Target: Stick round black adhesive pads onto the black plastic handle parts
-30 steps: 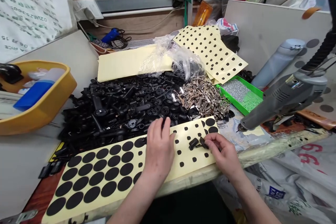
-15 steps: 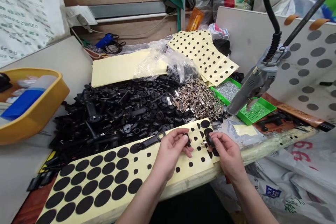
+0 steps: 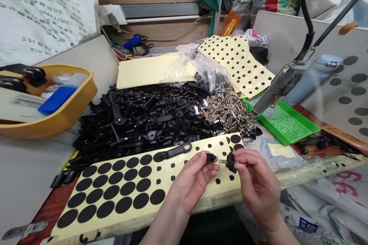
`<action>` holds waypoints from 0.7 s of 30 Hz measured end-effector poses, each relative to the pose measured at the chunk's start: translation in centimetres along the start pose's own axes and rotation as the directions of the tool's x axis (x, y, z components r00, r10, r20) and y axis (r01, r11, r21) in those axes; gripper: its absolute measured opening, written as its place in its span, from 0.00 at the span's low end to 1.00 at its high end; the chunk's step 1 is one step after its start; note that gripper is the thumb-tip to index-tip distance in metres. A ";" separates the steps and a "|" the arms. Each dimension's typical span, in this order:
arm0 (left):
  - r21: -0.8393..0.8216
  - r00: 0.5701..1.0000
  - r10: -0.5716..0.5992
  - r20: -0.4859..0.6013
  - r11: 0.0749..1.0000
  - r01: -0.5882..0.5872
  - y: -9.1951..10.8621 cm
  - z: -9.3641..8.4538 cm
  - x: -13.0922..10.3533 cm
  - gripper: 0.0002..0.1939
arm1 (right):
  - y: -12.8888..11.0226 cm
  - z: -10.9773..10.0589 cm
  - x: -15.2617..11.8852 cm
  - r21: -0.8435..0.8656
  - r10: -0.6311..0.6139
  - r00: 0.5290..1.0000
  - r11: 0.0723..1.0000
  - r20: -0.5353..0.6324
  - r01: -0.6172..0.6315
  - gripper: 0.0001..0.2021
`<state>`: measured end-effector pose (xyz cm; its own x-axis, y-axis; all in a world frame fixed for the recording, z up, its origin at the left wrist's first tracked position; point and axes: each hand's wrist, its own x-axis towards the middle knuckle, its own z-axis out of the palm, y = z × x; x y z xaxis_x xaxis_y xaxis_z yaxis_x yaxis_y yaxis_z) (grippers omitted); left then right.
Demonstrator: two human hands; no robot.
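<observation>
My left hand (image 3: 194, 178) pinches a small black plastic part (image 3: 211, 157) between thumb and fingers. Facing it, my right hand (image 3: 255, 180) grips a round black disc-shaped part (image 3: 230, 162) by its edge, and a flat metal strip (image 3: 222, 161) sticks out of the disc toward the left hand. The strip's tip is very close to the small part; whether they touch I cannot tell. Below both hands lies a pale yellow sheet (image 3: 172, 193) of black round stickers. A black crank-like arm with a ring end (image 3: 176, 150) rests on that sheet.
Behind the sheet spreads a heap of black plastic parts (image 3: 161, 118), with a pile of metal strips (image 3: 230, 111) beside it. A grey electric screwdriver (image 3: 277, 88) hangs over a green tray (image 3: 290, 124) at right. A yellow bin (image 3: 83, 99) stands left.
The view has shifted left, so things sit farther right. The two held parts now line up end to end, with the metal strip pointing at the small black part.
</observation>
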<state>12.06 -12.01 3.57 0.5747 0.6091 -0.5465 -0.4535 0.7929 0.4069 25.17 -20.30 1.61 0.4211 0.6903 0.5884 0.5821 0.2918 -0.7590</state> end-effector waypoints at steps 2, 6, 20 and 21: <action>-0.032 1.000 0.019 0.008 0.999 -0.019 -0.2 -0.1 -0.1 0.09 | -0.2 0.2 0.0 -0.013 -0.005 1.000 1.000 0.002 0.005 0.06; -0.099 0.998 0.053 0.018 0.994 -0.051 -0.9 -0.4 -0.1 0.04 | -0.6 0.7 -0.1 -0.025 0.094 0.995 0.995 -0.014 -0.095 0.05; -0.040 0.986 0.166 0.033 0.986 -0.164 -1.5 -0.8 0.2 0.18 | -0.9 2.0 -0.2 -0.111 0.128 0.991 0.985 -0.043 -0.132 0.04; -0.035 0.985 0.172 0.031 0.985 -0.171 -1.6 -0.8 0.2 0.18 | -0.9 2.0 -0.2 -0.123 0.105 0.993 0.986 -0.050 -0.111 0.04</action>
<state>12.31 -13.16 2.25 0.5091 0.7366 -0.4452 -0.5685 0.6762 0.4686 23.17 -19.37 1.66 0.5143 0.6831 0.5185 0.6131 0.1298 -0.7792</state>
